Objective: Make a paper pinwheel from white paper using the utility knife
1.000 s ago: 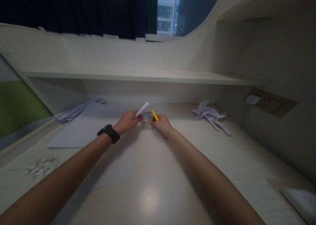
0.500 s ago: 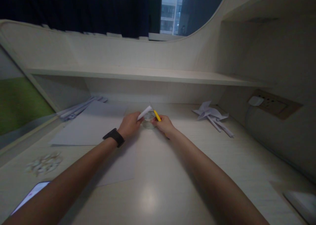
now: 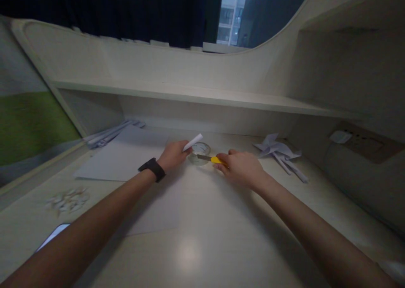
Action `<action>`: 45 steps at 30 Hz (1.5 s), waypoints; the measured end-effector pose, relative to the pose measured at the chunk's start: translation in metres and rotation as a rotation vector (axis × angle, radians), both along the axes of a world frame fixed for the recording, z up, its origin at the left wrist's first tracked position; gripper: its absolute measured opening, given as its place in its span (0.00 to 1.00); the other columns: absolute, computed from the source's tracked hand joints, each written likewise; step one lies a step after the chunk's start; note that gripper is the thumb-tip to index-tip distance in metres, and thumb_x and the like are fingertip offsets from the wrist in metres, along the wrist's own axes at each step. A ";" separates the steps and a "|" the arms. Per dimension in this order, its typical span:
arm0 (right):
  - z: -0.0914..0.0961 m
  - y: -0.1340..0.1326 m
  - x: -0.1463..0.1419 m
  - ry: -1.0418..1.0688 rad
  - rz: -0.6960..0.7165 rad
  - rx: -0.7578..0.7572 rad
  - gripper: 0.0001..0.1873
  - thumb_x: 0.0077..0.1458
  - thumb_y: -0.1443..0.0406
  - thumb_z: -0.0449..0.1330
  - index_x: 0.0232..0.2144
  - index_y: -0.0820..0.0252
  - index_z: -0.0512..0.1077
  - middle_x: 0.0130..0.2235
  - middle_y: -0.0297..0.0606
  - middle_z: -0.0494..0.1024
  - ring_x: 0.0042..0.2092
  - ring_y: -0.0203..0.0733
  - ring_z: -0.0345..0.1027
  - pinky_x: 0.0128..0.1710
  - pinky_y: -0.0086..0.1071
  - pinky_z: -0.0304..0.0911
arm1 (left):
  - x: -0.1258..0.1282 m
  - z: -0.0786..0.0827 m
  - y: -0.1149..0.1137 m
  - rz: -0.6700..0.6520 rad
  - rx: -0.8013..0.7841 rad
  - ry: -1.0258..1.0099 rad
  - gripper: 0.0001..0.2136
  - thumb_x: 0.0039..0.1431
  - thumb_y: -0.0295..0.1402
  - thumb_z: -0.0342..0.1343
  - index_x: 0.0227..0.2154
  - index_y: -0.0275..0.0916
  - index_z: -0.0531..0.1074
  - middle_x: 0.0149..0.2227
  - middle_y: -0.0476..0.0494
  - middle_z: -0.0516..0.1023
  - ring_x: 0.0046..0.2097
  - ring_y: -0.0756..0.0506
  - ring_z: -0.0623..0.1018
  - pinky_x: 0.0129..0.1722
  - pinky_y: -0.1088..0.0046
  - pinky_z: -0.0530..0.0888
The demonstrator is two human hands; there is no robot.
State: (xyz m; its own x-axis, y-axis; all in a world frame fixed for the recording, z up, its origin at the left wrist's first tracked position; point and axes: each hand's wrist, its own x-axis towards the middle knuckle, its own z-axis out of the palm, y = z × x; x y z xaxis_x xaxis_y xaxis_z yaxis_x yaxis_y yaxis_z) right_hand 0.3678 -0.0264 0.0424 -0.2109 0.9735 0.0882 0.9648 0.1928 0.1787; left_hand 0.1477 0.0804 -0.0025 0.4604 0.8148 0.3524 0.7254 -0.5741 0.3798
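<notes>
My left hand (image 3: 173, 154), with a dark band at the wrist, is closed on a rolled white paper tube (image 3: 193, 142) that slants up to the right. A yellow utility knife (image 3: 219, 160) is gripped in my right hand (image 3: 242, 166), its blade pointing left toward the tube's lower end. Between the hands, on the desk, are rolls of clear tape (image 3: 202, 147), partly behind the blade. Whether the blade touches the tape or the tube I cannot tell.
White paper sheets (image 3: 117, 157) lie at the left, with several paper rolls (image 3: 110, 136) behind them. A folded paper pinwheel (image 3: 276, 146) with sticks is at the right. Small pale pieces (image 3: 68, 200) and a phone (image 3: 52, 235) are at front left. A shelf (image 3: 190, 95) overhangs the back.
My right hand has drawn back to the right, and the knife has swung from pointing up to lying nearly level, blade leftward. My left hand still holds the tube. The view has shifted slightly.
</notes>
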 end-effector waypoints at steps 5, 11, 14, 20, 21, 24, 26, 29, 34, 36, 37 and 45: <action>0.006 0.002 -0.019 -0.063 0.018 0.022 0.25 0.61 0.48 0.43 0.48 0.53 0.69 0.40 0.48 0.74 0.37 0.51 0.72 0.36 0.39 0.62 | 0.001 0.002 0.000 -0.003 -0.009 -0.006 0.12 0.61 0.37 0.51 0.40 0.37 0.74 0.37 0.40 0.79 0.38 0.43 0.76 0.37 0.72 0.68; 0.013 0.005 -0.026 -0.038 -0.008 0.003 0.25 0.60 0.49 0.46 0.48 0.55 0.71 0.40 0.50 0.75 0.38 0.52 0.72 0.36 0.39 0.63 | 0.004 0.003 -0.003 0.004 -0.014 0.000 0.11 0.62 0.37 0.49 0.39 0.37 0.74 0.36 0.40 0.79 0.38 0.43 0.76 0.36 0.72 0.68; 0.015 0.008 -0.026 -0.008 -0.020 -0.010 0.24 0.59 0.50 0.49 0.48 0.56 0.72 0.41 0.51 0.75 0.40 0.53 0.72 0.38 0.39 0.62 | 0.005 0.003 -0.005 0.013 -0.013 0.005 0.11 0.62 0.36 0.49 0.39 0.38 0.74 0.36 0.39 0.79 0.38 0.43 0.76 0.36 0.72 0.67; 0.017 0.013 -0.025 -0.013 0.023 0.010 0.23 0.58 0.51 0.50 0.45 0.57 0.74 0.39 0.52 0.76 0.39 0.55 0.72 0.38 0.42 0.62 | 0.005 0.003 -0.004 0.036 -0.007 0.035 0.11 0.61 0.36 0.49 0.39 0.37 0.74 0.36 0.38 0.79 0.39 0.42 0.76 0.37 0.72 0.67; 0.018 0.013 -0.025 -0.016 0.031 0.013 0.23 0.58 0.51 0.50 0.45 0.57 0.75 0.39 0.52 0.77 0.39 0.56 0.72 0.38 0.43 0.62 | 0.005 0.003 -0.004 0.040 -0.003 0.041 0.11 0.62 0.35 0.49 0.39 0.37 0.74 0.36 0.38 0.79 0.39 0.42 0.76 0.37 0.72 0.67; 0.020 0.015 -0.024 -0.030 0.042 0.017 0.23 0.58 0.51 0.50 0.43 0.58 0.76 0.38 0.52 0.77 0.38 0.55 0.73 0.37 0.43 0.63 | 0.004 0.003 -0.004 0.047 0.007 0.061 0.10 0.62 0.34 0.49 0.39 0.36 0.74 0.37 0.38 0.79 0.38 0.43 0.76 0.37 0.71 0.67; 0.022 0.016 -0.025 -0.043 0.042 0.018 0.23 0.57 0.51 0.51 0.42 0.59 0.76 0.37 0.52 0.78 0.37 0.55 0.73 0.36 0.42 0.63 | 0.004 0.002 -0.004 0.043 0.012 0.067 0.10 0.61 0.33 0.49 0.39 0.37 0.74 0.37 0.38 0.79 0.37 0.43 0.76 0.36 0.71 0.67; 0.024 0.019 -0.029 -0.052 0.031 0.017 0.21 0.55 0.52 0.53 0.39 0.60 0.77 0.37 0.51 0.79 0.37 0.56 0.73 0.36 0.42 0.64 | 0.005 0.000 -0.002 0.032 0.018 0.055 0.10 0.61 0.33 0.49 0.39 0.37 0.73 0.37 0.38 0.79 0.37 0.43 0.76 0.37 0.71 0.67; 0.023 0.026 -0.033 -0.023 0.033 0.036 0.19 0.55 0.55 0.54 0.36 0.62 0.78 0.36 0.53 0.79 0.38 0.56 0.73 0.37 0.42 0.63 | 0.005 0.000 0.002 0.039 0.014 -0.012 0.12 0.61 0.32 0.49 0.44 0.37 0.72 0.39 0.38 0.78 0.40 0.41 0.76 0.39 0.69 0.67; 0.020 0.029 -0.031 -0.011 0.019 0.053 0.20 0.56 0.54 0.53 0.36 0.63 0.77 0.37 0.54 0.78 0.39 0.56 0.73 0.37 0.42 0.63 | 0.003 0.001 0.004 0.032 -0.013 -0.048 0.11 0.61 0.33 0.49 0.42 0.38 0.73 0.38 0.39 0.79 0.39 0.42 0.76 0.38 0.69 0.67; 0.019 0.031 -0.029 -0.010 0.004 0.070 0.21 0.57 0.54 0.51 0.37 0.63 0.77 0.37 0.55 0.78 0.39 0.56 0.73 0.37 0.42 0.63 | 0.002 0.002 0.005 0.027 -0.029 -0.068 0.11 0.61 0.33 0.49 0.41 0.38 0.73 0.37 0.40 0.79 0.38 0.42 0.76 0.38 0.70 0.68; -0.013 0.027 -0.001 0.091 -0.242 0.165 0.23 0.62 0.51 0.45 0.45 0.62 0.66 0.37 0.50 0.76 0.37 0.54 0.73 0.33 0.38 0.62 | -0.005 0.015 -0.002 0.060 -0.168 -0.278 0.13 0.57 0.39 0.51 0.31 0.35 0.73 0.25 0.46 0.73 0.25 0.50 0.69 0.24 0.76 0.65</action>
State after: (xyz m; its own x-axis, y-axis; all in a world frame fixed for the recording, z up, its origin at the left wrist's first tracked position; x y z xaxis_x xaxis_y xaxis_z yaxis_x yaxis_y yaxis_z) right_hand 0.3670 0.0009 0.0292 0.0412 0.9656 0.2569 0.9927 -0.0687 0.0993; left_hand 0.1428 0.0787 0.0128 0.3148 0.8950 0.3160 0.6112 -0.4459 0.6539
